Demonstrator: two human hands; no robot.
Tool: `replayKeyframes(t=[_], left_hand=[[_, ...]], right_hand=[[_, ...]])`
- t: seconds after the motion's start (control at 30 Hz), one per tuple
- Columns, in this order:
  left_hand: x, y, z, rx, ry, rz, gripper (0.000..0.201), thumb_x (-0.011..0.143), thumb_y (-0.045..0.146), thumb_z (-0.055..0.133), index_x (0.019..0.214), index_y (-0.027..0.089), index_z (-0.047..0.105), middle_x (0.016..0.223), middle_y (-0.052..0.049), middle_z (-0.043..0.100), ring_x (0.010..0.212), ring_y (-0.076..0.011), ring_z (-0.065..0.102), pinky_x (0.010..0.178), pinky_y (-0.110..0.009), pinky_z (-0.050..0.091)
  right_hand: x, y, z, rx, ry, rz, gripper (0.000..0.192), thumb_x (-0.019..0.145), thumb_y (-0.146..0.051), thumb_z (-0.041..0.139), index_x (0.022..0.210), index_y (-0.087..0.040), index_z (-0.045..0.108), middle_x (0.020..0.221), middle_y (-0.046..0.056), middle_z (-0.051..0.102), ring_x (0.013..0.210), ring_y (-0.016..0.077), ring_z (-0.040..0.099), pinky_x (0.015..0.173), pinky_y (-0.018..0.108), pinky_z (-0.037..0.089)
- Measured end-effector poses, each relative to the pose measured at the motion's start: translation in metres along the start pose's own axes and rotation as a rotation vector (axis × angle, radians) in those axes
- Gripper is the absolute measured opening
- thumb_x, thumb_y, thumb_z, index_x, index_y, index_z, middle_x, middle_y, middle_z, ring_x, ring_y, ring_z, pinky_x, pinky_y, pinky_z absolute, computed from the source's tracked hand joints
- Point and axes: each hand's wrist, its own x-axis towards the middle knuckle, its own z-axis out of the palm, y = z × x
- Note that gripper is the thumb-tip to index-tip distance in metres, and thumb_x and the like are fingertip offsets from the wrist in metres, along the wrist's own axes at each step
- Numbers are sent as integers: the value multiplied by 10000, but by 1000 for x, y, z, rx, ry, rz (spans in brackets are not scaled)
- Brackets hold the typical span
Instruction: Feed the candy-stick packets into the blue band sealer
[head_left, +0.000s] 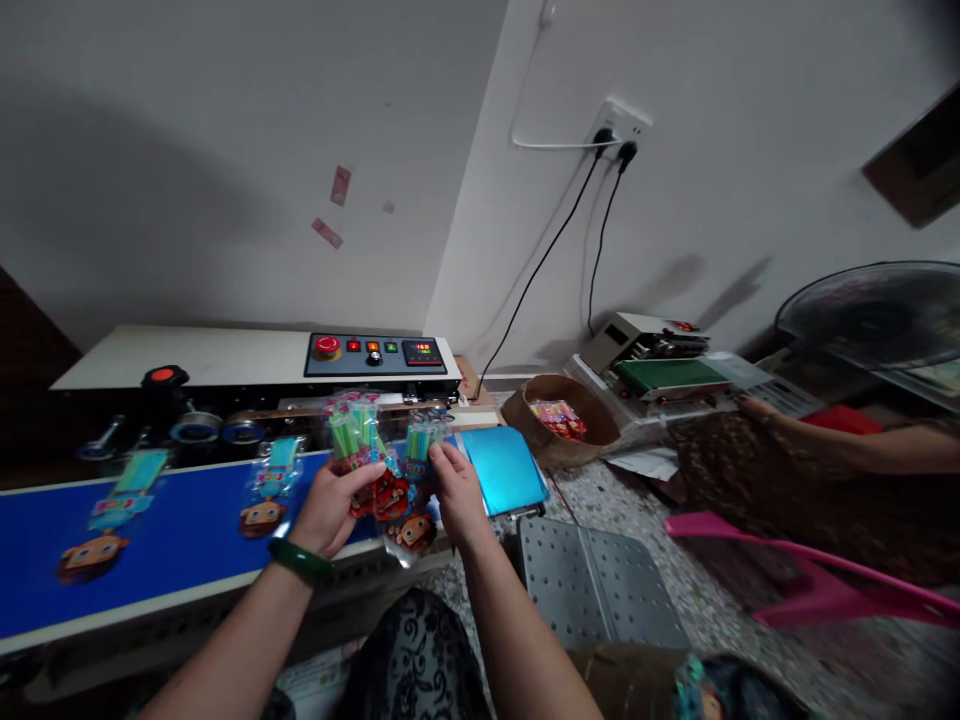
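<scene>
Nearest to us is our lap in dark, patterned cloth (416,650), and a green bangle (300,562) circles our left wrist. Our left hand (330,500) grips a bunch of clear packets (356,440) with green sticks inside, thumb pressed across the front; the fingers behind are hidden. Our right hand (459,490) pinches the edge of a cartoon-faced packet (412,532) between thumb and fingers, just beside the bunch and in front of the band sealer.

To handle these well, we would pinch one film edge at a time, checking that no second packet clings to it, keep the left grip firm but light so the film does not crease, and hold the stick ends level.

Beyond our hands, two more packets, a nearer one (271,485) and one farther left (94,550), lie well apart on the blue conveyor belt (202,505), sticks toward the machine. Behind it stands the sealer's control panel (375,355), with a red knob (327,345). To the right, packets (559,418) lie in a brown container (517,425); past it, another machine has a green belt (667,375).
</scene>
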Motion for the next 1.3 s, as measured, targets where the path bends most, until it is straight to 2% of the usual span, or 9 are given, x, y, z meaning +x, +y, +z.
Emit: replayKeyframes(t=[0.23,0.33,0.43,0.53,0.63,0.77,0.97,1.13,1.3], left_hand=[[-2,-1,2,15,-2,-48,290,521,140,735,788,118,626,690,-50,692,610,-192,639,595,-318,530],[-3,1,2,29,-18,-54,261,531,149,733,766,109,627,681,-56,690,602,-187,637,593,-310,529],[-2,4,-2,33,-16,-43,240,534,155,736,740,112,619,646,-46,682,559,-177,627,553,-297,524],[-2,7,-5,25,-9,-22,237,534,152,738,734,116,615,634,-39,677,554,-172,624,556,-293,523],[-1,9,-7,19,-5,-22,243,527,151,742,731,115,615,631,-42,676,552,-178,624,551,-302,524],[-1,9,-7,46,-1,-40,267,531,165,741,762,114,616,657,-55,681,564,-197,629,539,-330,526],[0,9,-12,35,5,-1,261,530,163,744,748,121,606,650,-37,675,562,-178,626,552,-308,522],[1,10,-13,22,14,-2,245,522,164,747,721,123,609,624,-26,668,541,-173,620,539,-304,521],[1,13,-9,-6,34,0,245,517,158,745,724,128,619,630,-31,676,551,-188,626,554,-323,524]], right_hand=[[-10,-4,-4,-22,-132,32,374,613,-278,701,958,-182,591,880,21,646,776,172,588,699,278,462],[-7,-3,-15,-20,-34,-6,373,588,-260,717,929,-168,597,888,30,654,811,186,599,758,301,461],[1,-2,-37,-8,146,14,353,569,-265,719,879,-160,587,837,31,661,734,180,614,695,298,483],[15,-1,-62,-8,299,100,324,538,-262,715,805,-155,567,754,28,657,649,174,615,622,295,496],[30,-3,-75,-70,339,244,290,498,-224,710,710,-168,521,624,0,622,547,168,593,533,294,493],[47,-5,-70,-133,285,321,259,485,-159,703,651,-170,504,555,1,592,478,163,562,446,277,464],[54,-7,-62,-139,202,321,165,544,-180,670,624,-167,527,533,-2,565,456,126,535,456,248,459],[61,-4,-62,-174,140,334,211,502,-207,710,601,-136,539,546,26,577,466,141,544,456,262,458],[60,-11,-44,-243,183,234,271,537,-305,725,657,-125,561,549,5,561,462,105,518,441,215,427]])
